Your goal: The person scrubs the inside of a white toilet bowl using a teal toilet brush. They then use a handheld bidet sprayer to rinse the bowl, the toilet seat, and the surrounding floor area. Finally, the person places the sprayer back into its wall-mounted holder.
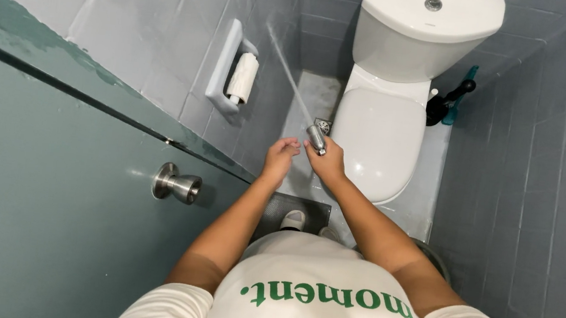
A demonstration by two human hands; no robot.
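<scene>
My right hand (326, 164) grips a silver bidet sprayer head (316, 138), held out in front of me over the wet floor. A thin jet of water (287, 66) shoots from it up and to the left, striking the grey tiled wall beside the toilet paper holder (226, 66). My left hand (279, 158) hovers just left of the sprayer, fingers loosely curled, holding nothing. A white toilet (380, 131) with its lid down stands just right of my hands.
A green door (39, 208) with a metal knob (176, 185) is open on my left. A dark toilet brush (448, 104) stands in the right corner. Grey tiled walls close in on both sides. A dark mat (298, 211) lies at my feet.
</scene>
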